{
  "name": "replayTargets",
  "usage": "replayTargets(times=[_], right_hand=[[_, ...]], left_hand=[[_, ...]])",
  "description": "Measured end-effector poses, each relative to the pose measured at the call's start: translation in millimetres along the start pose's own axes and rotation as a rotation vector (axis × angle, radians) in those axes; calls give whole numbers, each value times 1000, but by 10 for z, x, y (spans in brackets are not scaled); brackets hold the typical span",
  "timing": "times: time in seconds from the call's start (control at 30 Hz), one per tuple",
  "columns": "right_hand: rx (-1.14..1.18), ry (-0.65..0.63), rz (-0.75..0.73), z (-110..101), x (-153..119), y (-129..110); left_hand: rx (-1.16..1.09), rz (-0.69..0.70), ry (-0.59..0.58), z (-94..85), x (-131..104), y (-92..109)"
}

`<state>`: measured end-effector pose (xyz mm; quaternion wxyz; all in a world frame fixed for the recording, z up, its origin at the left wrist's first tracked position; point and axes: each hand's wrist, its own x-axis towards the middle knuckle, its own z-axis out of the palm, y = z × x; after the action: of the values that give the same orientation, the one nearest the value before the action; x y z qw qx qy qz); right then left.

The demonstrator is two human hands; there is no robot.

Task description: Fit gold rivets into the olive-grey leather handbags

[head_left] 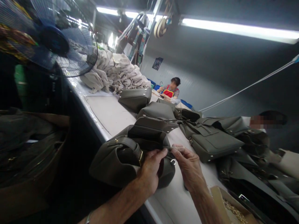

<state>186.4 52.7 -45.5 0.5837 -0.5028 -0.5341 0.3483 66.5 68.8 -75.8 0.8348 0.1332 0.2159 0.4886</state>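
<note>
— Nearest the camera?

— Two bare forearms rising from the bottom edge, angled up and inward. Thin bracelet on the left wrist. Left hand (151, 169) knuckles up, fingers curled down over the rim of an olive-grey leather handbag (112, 161), thumb stretched right along the bag's top edge. Right hand (189, 165) back to the camera, fingers bent and drawn narrow, pinching the same edge just beside the left thumb. Exactly what sits between the fingertips: cannot tell, too small and dark.

— And the bag itself?

— Lying at the near edge of the white worktable (109, 115), mouth open toward the far side, flap (156, 123) folded back. Buckled strap (130, 145) across its left shoulder, small metal ring (173, 161) hanging just below the right hand.

— Beside that?

— Cardboard box (220, 199) at the lower right, with gold chain (234, 212) inside. Right of the hands, another grey handbag (213, 144) lying flat, more bags piled behind and beyond it.

— Farther off?

— Closed handbag (135, 98) upright mid-table, heap of beige cloth bags (116, 73) behind it. Blue fan (56, 37) at upper left. Seated person in a red apron (170, 90) at the table's far end, another person (261, 121) at the right edge, partly hidden. Fluorescent tube (238, 30) overhead.
</note>
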Motion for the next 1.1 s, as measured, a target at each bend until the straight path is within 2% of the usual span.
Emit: replayTargets(times=[0.17,0.4,0.6,0.7,0.8,0.97,1.1], right_hand=[[-99,-10,-77,7,-19,-8],[-346,-2,-261,60,-113,-65],[-403,-176,-230,26,-74,-222],[-446,-237,-278,-2,-56,-263],[-407,-195,-287,-15,-59,-179],[-256,-47,-189,53,-78,11],[-381,-41,-329,88,-64,-25]], left_hand=[[7,27,8,33,-21,16],[30,33,27,73,-72,53],[-15,22,-36,64,-139,74],[-19,29,-61,62,-147,82],[-10,43,-69,36,-118,59],[7,54,-63,-35,-54,7],[20,56,-74,-16,-55,26]])
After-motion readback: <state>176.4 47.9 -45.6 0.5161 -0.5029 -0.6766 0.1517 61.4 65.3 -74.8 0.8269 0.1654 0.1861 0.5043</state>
